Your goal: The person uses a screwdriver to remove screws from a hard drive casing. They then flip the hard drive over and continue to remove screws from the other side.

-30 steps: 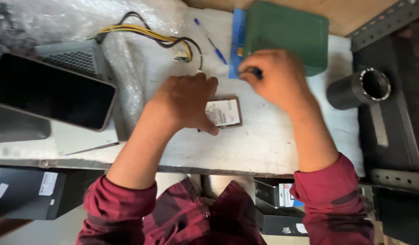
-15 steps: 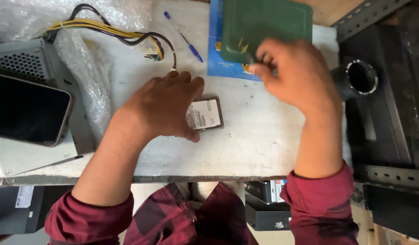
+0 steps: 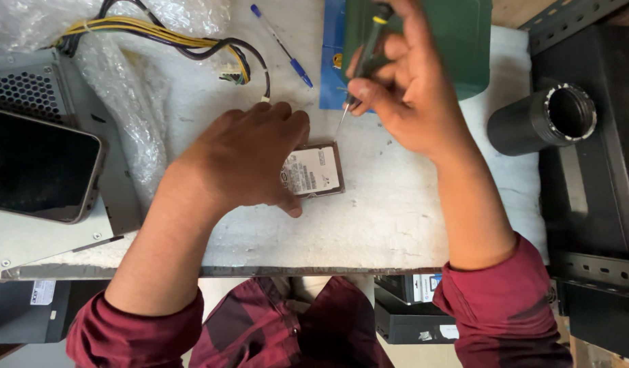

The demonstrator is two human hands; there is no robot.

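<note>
Since the earlier frame the right hand (image 3: 413,102) has lifted off the green box and now pinches a slim black-and-yellow-handled screwdriver (image 3: 366,58) between thumb and fingers, its thin metal tip angled down to just above the upper right corner of the small rectangular hard drive (image 3: 313,170). Lying flat at the centre of the frame on the white foam-covered bench (image 3: 396,218), the drive shows a white printed label in a dark metal frame; its left part is hidden under the left hand (image 3: 243,160), whose fingers are spread and pressed down on it, thumb at its lower edge. Whether the tip touches the drive is hard to make out. Behind the right hand, a green box (image 3: 464,41) on a blue sheet (image 3: 331,61) is cut off by the top edge. A blue pen (image 3: 281,46) lies at upper centre, a bundle of yellow and black cables (image 3: 164,34) at upper left, a dark phone (image 3: 38,167) on a grey metal case (image 3: 28,88) at left, and a black cylinder (image 3: 542,119) at right.
</note>
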